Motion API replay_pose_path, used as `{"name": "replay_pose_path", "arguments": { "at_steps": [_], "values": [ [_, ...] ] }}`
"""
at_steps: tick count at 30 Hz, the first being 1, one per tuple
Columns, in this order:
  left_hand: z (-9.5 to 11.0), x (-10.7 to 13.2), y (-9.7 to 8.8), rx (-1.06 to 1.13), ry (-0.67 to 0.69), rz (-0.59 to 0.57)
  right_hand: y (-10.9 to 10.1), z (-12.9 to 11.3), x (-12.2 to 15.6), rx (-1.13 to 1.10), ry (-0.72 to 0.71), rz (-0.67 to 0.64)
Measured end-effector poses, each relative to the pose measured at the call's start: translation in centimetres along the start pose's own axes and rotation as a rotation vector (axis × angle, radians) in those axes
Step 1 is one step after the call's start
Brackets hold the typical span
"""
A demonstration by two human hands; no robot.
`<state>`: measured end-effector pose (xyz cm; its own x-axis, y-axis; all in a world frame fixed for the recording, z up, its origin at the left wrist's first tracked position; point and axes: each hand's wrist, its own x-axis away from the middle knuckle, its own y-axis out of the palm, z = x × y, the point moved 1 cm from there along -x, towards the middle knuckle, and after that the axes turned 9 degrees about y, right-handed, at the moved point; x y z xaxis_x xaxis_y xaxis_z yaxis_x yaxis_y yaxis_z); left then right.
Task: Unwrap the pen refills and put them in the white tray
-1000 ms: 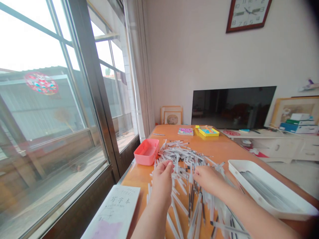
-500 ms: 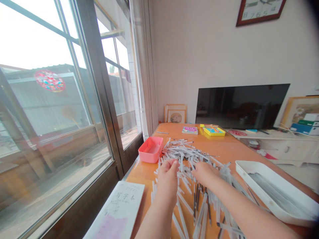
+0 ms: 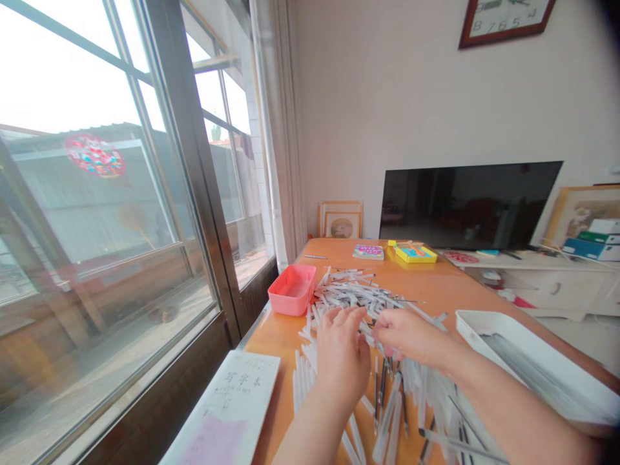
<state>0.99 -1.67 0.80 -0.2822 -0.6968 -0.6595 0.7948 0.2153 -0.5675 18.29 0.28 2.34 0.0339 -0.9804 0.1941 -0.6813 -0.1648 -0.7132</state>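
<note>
A: Largest item?
B: Orange table (image 3: 436, 282), centre to lower right of the frame. Next, white tray (image 3: 476, 323), right edge; pink box (image 3: 285, 301), left of centre.
A: Hands?
B: Left hand (image 3: 340, 342), lower centre, fingers loosely curled; right hand (image 3: 405, 332) just beside, fingertips drawn together. Whether either grasps anything, I cannot tell.
A: Smallest?
B: Clear pen tubes (image 3: 356, 289), strewn around both hands, centre to bottom.
</note>
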Motion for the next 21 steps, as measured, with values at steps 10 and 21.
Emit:
{"name": "replay_pose_path", "arguments": {
  "at_steps": [10,21],
  "values": [
    [0.3,-0.2,-0.4,-0.152,-0.118,-0.039,-3.4,1.3,-0.5,-0.208,0.094,0.183],
    [-2.1,-0.1,0.9,0.143,-0.313,0.098,-0.5,4.4,-5.6,0.379,0.286,0.337]
  ]
}}
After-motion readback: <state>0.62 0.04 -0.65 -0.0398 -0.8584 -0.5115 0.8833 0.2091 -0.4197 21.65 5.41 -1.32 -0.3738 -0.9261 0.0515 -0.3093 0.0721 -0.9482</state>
